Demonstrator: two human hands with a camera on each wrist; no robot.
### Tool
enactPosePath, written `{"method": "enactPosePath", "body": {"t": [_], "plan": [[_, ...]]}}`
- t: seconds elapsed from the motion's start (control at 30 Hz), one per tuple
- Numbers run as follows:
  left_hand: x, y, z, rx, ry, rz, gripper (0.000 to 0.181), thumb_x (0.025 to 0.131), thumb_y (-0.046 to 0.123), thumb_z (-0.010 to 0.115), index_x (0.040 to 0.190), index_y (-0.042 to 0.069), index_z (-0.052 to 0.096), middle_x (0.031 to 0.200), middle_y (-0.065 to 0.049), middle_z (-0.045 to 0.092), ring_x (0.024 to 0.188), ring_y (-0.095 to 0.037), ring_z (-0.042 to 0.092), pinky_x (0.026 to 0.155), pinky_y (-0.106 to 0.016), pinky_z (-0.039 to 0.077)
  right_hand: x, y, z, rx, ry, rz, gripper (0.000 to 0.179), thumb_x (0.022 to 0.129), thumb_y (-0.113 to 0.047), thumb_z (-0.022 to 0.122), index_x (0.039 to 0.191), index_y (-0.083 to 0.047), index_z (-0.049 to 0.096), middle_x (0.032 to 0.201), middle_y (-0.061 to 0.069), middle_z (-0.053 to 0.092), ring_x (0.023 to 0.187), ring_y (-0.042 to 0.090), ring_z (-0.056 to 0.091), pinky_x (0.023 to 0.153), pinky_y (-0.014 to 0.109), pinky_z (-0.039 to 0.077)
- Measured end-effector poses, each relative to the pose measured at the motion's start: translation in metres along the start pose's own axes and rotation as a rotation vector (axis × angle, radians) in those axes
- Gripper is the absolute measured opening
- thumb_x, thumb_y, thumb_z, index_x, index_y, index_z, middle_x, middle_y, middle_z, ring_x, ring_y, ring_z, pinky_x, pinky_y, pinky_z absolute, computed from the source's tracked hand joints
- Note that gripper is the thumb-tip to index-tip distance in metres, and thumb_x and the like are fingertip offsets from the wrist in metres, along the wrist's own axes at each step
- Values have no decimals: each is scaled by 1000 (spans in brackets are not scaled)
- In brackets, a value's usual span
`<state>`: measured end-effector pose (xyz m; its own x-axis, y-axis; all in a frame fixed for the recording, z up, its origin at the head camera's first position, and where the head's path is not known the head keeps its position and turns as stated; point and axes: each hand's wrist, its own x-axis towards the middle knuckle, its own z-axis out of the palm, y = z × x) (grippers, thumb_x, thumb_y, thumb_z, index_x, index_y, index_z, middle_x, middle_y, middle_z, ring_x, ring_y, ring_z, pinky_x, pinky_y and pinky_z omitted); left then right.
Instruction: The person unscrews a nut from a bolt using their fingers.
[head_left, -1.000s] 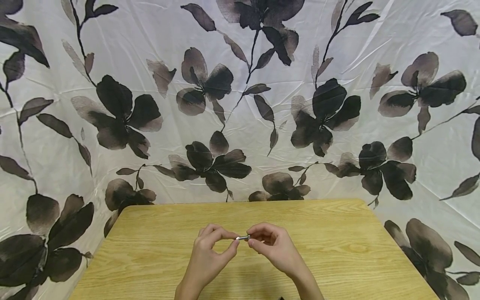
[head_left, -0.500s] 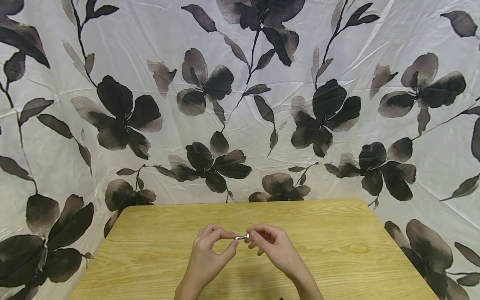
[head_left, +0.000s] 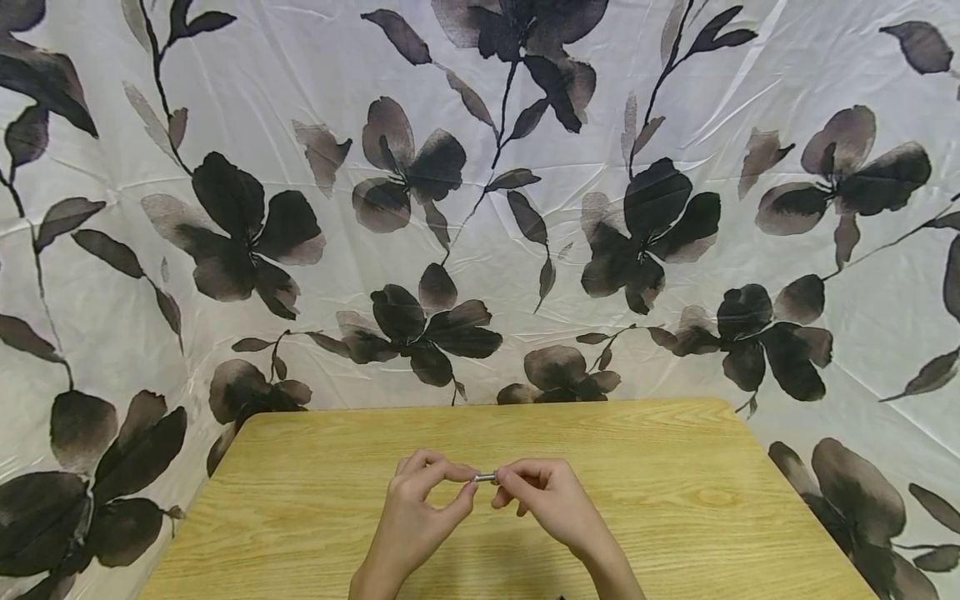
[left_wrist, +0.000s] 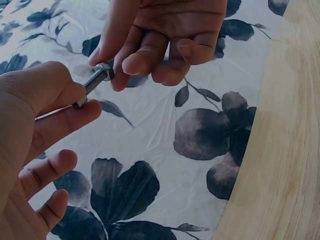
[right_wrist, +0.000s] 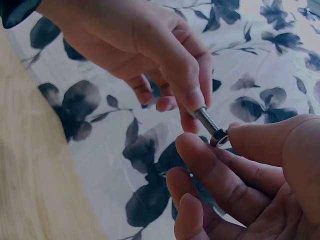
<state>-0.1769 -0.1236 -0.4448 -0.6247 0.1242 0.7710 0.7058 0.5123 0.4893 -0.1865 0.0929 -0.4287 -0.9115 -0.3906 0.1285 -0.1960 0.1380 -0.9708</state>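
Observation:
A silver metal bolt [head_left: 484,477] with a threaded shank is held in the air above the table, roughly level between both hands. My left hand [head_left: 420,512] pinches one end of the bolt [left_wrist: 92,84] between thumb and index finger, covering most of that end. At the opposite end sits a hex nut [left_wrist: 104,71]. The thumb and index finger of my right hand [head_left: 553,500] are at the nut [right_wrist: 219,137], one on each side of it. Bare thread shows between the two grips. The other right fingers curl loosely beneath.
A wood-grain table [head_left: 300,483] lies under the hands. Behind it hangs a white cloth [head_left: 540,350] printed with dark flowers. A tiny dark thing [head_left: 561,597] peeks in at the bottom edge of the head view, too cropped to identify.
My right thumb and fingers have shifted around the nut, the thumb moving up and then the fingers dropping slightly. The left hand keeps its pinch and has hardly moved.

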Motion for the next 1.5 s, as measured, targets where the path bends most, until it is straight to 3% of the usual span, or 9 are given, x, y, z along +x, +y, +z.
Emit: {"method": "enactPosePath", "body": {"t": [0.4, 0.77, 0.9, 1.17, 1.4, 1.5], "plan": [[-1, 0, 0, 14, 7, -16, 28, 73, 4, 90, 88, 26, 77, 93, 19, 71, 86, -4, 56, 76, -32, 43, 0, -4, 0, 5, 10, -6, 26, 98, -19, 71, 119, -3, 73, 102, 19, 76, 83, 12, 70, 71, 30, 56], [-1, 2, 0, 20, 1, -41, 28, 73, 5, 90, 87, 26, 78, 93, 20, 70, 87, -3, 55, 76, -31, 43, -1, -2, 1, 1, 33, -51, 22, 97, -17, 73, 115, -4, 73, 103, 23, 73, 79, 11, 67, 69, 26, 54], [-2, 4, -1, 14, -5, -65, 29, 73, 5, 90, 88, 27, 78, 93, 21, 68, 87, -3, 54, 76, -31, 43, -2, -1, 1, -2, 39, -69, 21, 96, -15, 74, 115, -5, 74, 106, 19, 74, 85, 12, 69, 71, 27, 55], [-2, 4, -2, -26, 5, -92, 32, 73, 3, 89, 89, 30, 79, 92, 21, 67, 86, -4, 56, 74, -30, 44, -1, 0, 2, 12, 31, -103, 21, 94, -11, 74, 113, -3, 73, 109, 22, 73, 93, 12, 71, 79, 30, 59], [-2, 4, -2, -20, 22, -89, 29, 73, 4, 90, 87, 27, 78, 92, 20, 68, 85, -5, 57, 74, -30, 44, -1, -3, 2, 46, 34, -73, 31, 99, -18, 70, 126, -3, 68, 119, 21, 72, 97, 13, 71, 79, 29, 59], [-1, 3, -2, -12, 31, -81, 28, 73, 5, 90, 87, 26, 78, 92, 19, 69, 86, -5, 57, 74, -30, 45, 0, -3, 2, 45, 52, -32, 32, 103, -23, 65, 126, -1, 69, 115, 20, 74, 95, 14, 71, 76, 29, 58]]}}
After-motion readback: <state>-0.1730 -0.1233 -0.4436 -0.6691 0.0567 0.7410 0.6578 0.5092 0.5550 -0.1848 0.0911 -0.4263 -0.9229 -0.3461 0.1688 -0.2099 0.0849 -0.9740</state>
